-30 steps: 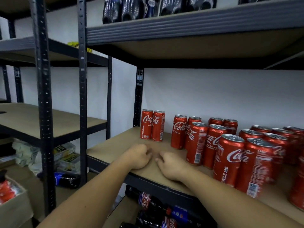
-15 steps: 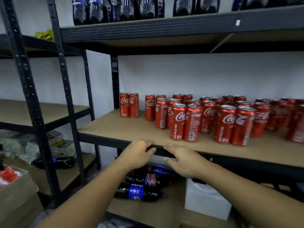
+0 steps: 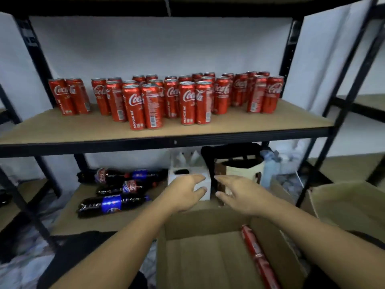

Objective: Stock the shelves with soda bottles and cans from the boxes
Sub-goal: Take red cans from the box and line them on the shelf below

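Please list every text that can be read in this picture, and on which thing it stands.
"Coca-Cola": red cans on the shelf.
"RECYCLE ME": vertical, on the same cans.
Labels of the lying bottles and the cans' small print: too blurred to read.

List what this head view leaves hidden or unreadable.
Cardboard box: head view, the bottom frame edge cuts off its near part.
Rear cans: head view, front cans hide their count.
Lower-shelf bottles: head view, blur smears the small label print.
White carton: head view, left hand covers its lower front.
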Demonstrator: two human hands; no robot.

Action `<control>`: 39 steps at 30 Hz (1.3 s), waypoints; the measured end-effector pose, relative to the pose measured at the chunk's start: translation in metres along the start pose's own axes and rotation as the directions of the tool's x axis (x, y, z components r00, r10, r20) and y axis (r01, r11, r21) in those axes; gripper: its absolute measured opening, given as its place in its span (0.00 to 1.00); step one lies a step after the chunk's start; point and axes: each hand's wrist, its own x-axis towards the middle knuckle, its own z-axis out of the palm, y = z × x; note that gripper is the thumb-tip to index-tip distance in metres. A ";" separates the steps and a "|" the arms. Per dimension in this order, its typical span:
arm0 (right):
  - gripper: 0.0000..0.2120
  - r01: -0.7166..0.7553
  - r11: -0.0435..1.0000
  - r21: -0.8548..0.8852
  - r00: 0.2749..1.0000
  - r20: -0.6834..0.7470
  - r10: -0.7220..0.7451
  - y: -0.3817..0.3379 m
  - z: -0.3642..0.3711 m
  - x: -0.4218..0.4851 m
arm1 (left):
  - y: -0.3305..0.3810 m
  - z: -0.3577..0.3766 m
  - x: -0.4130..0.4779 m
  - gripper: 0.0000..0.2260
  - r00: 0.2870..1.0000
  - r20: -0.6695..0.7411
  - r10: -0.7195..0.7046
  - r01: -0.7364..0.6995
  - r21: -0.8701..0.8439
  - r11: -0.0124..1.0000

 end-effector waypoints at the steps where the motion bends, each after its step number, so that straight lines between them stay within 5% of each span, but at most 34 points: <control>1: 0.29 -0.032 0.999 0.004 0.999 0.015 0.032 0.011 0.004 -0.012 | 0.009 0.013 0.003 0.23 0.999 0.029 0.024 -0.024 0.001 1.000; 13: 0.23 -0.429 0.898 0.093 0.883 0.252 0.396 0.124 0.083 -0.093 | 0.052 0.166 0.043 0.22 0.933 0.357 0.039 -0.015 -0.070 0.997; 23: 0.17 -0.753 0.615 0.234 0.646 0.445 0.621 0.178 0.221 -0.077 | 0.024 0.286 0.098 0.20 0.837 0.548 -0.004 0.025 -0.030 0.999; 30: 0.28 -0.882 0.407 0.237 0.470 0.509 0.721 0.187 0.307 -0.068 | 0.003 0.382 0.127 0.25 0.775 0.630 -0.048 -0.007 0.084 0.996; 36: 0.27 -0.872 0.451 0.191 0.490 0.364 0.792 0.192 0.329 -0.069 | -0.011 0.421 0.141 0.31 0.742 0.670 0.027 -0.118 0.090 0.989; 39: 0.26 -0.857 0.474 0.201 0.515 0.329 0.791 0.193 0.334 -0.060 | -0.032 0.427 0.130 0.28 0.791 0.611 0.035 -0.050 0.008 0.999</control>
